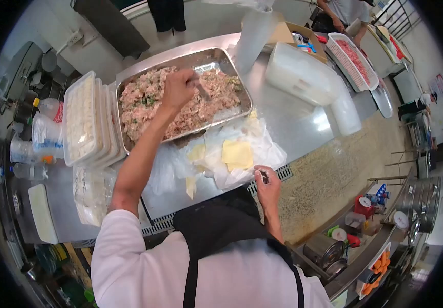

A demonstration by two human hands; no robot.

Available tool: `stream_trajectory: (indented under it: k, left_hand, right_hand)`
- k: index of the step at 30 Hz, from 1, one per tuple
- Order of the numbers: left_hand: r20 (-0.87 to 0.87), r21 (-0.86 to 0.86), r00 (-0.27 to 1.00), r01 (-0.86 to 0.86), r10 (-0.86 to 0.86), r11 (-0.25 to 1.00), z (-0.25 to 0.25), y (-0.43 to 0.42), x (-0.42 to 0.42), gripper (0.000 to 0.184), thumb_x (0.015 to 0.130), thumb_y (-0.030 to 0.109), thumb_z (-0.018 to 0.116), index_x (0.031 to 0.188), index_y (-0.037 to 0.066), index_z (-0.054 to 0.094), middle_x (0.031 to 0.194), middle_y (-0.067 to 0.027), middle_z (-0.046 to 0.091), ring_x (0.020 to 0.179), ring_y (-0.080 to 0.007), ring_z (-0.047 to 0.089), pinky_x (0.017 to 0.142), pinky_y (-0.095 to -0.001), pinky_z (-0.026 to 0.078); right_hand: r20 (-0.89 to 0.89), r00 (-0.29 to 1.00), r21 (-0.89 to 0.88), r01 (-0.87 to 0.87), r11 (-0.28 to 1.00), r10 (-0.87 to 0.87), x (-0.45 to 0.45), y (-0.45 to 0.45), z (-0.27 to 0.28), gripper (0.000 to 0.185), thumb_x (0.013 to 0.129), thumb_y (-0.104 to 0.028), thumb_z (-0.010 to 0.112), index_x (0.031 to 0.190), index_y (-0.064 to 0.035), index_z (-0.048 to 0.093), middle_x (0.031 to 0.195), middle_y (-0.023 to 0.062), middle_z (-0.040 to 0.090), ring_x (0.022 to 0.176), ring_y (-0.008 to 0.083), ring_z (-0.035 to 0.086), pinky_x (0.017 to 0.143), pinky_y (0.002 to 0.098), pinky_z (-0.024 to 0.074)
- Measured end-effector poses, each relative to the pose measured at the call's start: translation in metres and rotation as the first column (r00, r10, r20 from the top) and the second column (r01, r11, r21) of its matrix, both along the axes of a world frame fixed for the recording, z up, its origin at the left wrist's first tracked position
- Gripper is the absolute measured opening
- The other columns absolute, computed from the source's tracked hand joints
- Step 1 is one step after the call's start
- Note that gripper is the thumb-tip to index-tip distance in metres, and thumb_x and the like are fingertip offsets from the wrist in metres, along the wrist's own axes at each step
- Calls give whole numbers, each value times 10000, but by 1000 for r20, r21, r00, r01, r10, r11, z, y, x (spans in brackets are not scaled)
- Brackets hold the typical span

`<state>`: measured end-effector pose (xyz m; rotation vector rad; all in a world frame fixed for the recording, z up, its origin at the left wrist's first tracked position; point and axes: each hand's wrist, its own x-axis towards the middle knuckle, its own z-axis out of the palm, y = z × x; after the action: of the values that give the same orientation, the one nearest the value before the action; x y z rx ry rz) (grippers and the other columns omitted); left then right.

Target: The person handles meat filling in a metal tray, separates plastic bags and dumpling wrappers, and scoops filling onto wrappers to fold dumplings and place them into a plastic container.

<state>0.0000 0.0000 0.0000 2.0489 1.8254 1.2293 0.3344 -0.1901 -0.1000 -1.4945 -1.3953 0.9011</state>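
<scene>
In the head view, the left hand is hovering over the wide metal pan, and its fingers are closing around what seems to be a thin tool, although blur is hiding its exact shape. The minced filling, with green bits in it, is covering most of the pan, while near the far corner a part of the bottom is showing bare; so I am judging that a large portion is remaining to be used. In front of the pan, the yellow wrappers are lying on the crumpled plastic sheet, just beside the right hand. Its thumb and fingers are curling toward each other near the sheet's edge, with a small dark gap between them; whether they are pinching something, I cannot tell. The top wrapper is lying flat and is carrying no filling that I can see, so its filling and closing are probably still waiting. A loose yellow scrap is lying on the steel table, nearer to the body. To the left of the pan, the stacked trays are holding many pale pieces in rows; these are perhaps representing the finished part, but their lids or walls are blurring the detail.
</scene>
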Motion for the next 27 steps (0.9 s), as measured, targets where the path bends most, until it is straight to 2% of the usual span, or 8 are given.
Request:
stream_trajectory:
  k: [3,7,13,15,18,20,24,27]
  left_hand:
    - [142,-44,988,65,-58,997,-13,1,20,146,807,51,705,948,40,736,787,-116,706,732,-231,666,694,-332,504]
    - [208,174,961,149,-184,973,-24,14,17,124,848,60,704,966,40,736,876,-101,713,800,-203,666,733,-326,496]
    - [774,271,552,156,-311,950,-48,25,54,418,1035,324,499,888,-20,686,860,-85,667,792,-179,614,771,-305,483]
    - [879,335,330,84,-344,938,-52,31,64,474,1044,322,443,695,32,577,693,-58,576,634,-146,535,615,-287,440]
    - [926,300,195,137,-323,944,-52,43,60,470,1036,274,430,610,75,432,569,-20,443,503,-117,422,474,-279,321]
    - [880,379,307,8,-363,925,-21,54,63,488,1022,287,426,580,90,363,510,-3,362,440,-99,322,419,-277,220]
    - [687,546,538,63,-489,836,79,45,54,416,968,253,372,580,112,321,492,-6,313,417,-111,267,401,-281,184]
    - [774,483,433,66,-461,873,74,51,44,414,965,247,368,578,110,316,487,-19,323,415,-118,282,398,-283,187]
  right_hand:
    - [-10,1000,-31,4,1000,-4,16,-4,3,133,894,-62,654,996,18,684,989,125,714,892,181,669,795,282,513]
    - [-47,998,-80,25,996,-29,5,1,-6,127,887,-60,661,982,22,683,967,122,711,865,180,664,785,284,511]
    - [-51,998,-39,40,998,-42,4,-2,-4,129,886,-55,657,987,21,686,976,115,709,857,176,663,780,287,515]
    - [-51,998,-50,35,998,-37,2,-2,-1,125,887,-53,656,984,20,687,969,112,708,858,176,664,779,287,516]
    - [-77,996,-64,46,997,-51,3,-2,4,118,889,-45,648,980,20,686,968,110,706,859,180,664,783,290,515]
    - [-53,997,-19,51,999,-52,8,-1,-2,120,889,-47,647,980,21,686,966,110,707,860,183,663,786,292,514]
    - [-85,991,-48,103,994,-107,14,-7,-4,131,886,-55,649,986,22,685,958,112,708,868,186,663,791,295,511]
    - [-61,995,10,81,997,-80,18,-7,-21,134,884,-64,655,984,20,687,951,110,708,863,182,658,784,295,508]
